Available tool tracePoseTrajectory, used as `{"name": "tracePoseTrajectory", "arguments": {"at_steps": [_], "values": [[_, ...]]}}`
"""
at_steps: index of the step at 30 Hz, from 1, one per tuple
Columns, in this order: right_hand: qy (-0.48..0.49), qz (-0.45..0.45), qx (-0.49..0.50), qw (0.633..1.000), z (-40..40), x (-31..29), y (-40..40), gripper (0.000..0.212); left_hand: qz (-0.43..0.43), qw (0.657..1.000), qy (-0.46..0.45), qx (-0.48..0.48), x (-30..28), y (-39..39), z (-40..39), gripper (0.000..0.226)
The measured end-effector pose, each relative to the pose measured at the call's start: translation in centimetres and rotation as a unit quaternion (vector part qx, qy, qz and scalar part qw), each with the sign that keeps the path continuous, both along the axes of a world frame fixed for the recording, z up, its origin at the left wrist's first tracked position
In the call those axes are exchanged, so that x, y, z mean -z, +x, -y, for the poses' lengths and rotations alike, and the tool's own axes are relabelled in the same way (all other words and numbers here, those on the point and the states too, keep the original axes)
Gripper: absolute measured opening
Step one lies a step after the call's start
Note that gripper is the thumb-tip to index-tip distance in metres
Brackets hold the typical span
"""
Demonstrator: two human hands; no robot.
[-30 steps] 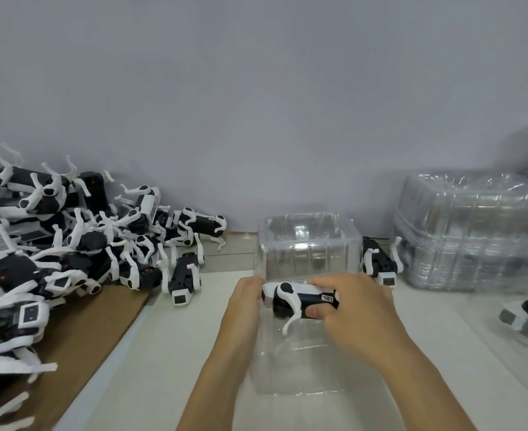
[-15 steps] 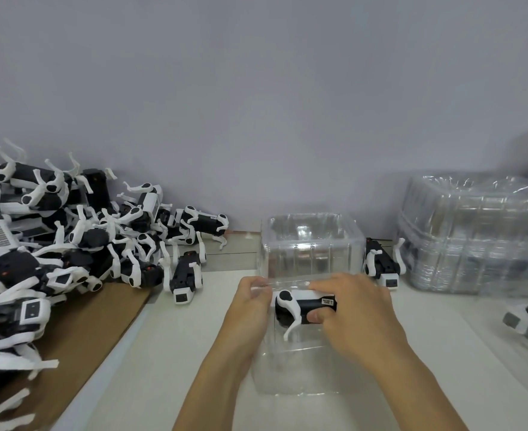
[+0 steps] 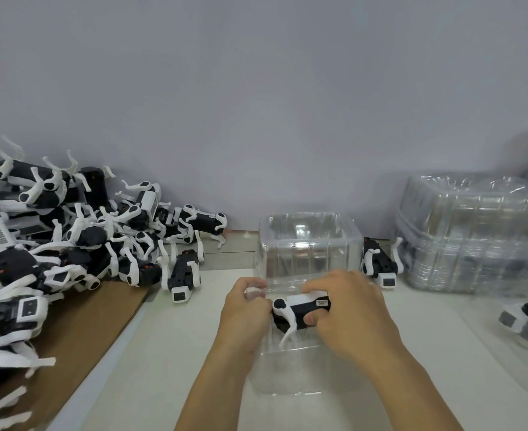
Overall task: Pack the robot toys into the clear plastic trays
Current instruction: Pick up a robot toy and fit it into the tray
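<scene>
Black-and-white four-legged robot toy pinched in right hand, half-lowered into near clear plastic tray; left hand gripping tray rim. Risk: splayed white leg snagging thin wall, tipping tray.

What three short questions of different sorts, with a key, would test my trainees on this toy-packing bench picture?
1. True or false: the right hand grips a black-and-white robot toy.
2. Multiple choice: the big pile of loose toys lies A) at the left, B) at the right, C) inside the near clear tray.
3. Fill in: the left hand holds the near tray's ____ edge.

Key: 1 true. 2 A. 3 left; the fingers curl over the rim there. A second clear tray stands behind, and a stack of clear trays sits at the right.
</scene>
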State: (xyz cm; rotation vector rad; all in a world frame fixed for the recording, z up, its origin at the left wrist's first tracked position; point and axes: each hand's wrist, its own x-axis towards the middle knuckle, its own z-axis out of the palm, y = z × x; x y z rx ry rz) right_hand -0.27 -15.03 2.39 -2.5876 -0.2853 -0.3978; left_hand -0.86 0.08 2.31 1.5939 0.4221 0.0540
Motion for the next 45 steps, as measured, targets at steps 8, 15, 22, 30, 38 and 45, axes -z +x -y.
{"name": "tracePoseTrajectory", "arguments": {"at_steps": [8, 15, 22, 30, 38, 45], "values": [[0.025, -0.005, -0.036, 0.999, -0.7, -0.2, -0.5, 0.025, 0.003, 1.000, 0.006, 0.004, -0.2, -0.2, 0.0, 0.035], [0.036, -0.025, -0.021, 0.999, -1.1, -0.2, -0.4, 0.018, 0.000, 0.999, 0.031, 0.031, -0.3, -0.4, -0.1, 0.017], [0.048, -0.055, -0.040, 0.996, -0.6, -1.0, -0.6, 0.024, 0.011, 0.996, 0.061, 0.063, 0.1, -0.7, -0.6, 0.022], [0.080, -0.125, 0.012, 0.989, 4.6, -3.5, -1.0, 0.035, 0.024, 0.997, 0.066, 0.042, 0.3, -0.5, -0.4, 0.022], [0.121, -0.050, 0.044, 0.990, 4.0, -2.0, 0.0, 0.023, 0.026, 0.987, 0.134, 0.083, 0.3, -0.2, -1.1, 0.027], [0.092, 0.004, 0.083, 0.992, 3.6, -1.0, 0.5, 0.015, 0.026, 0.987, 0.130, 0.087, 0.4, -0.1, -1.0, 0.032]]}}
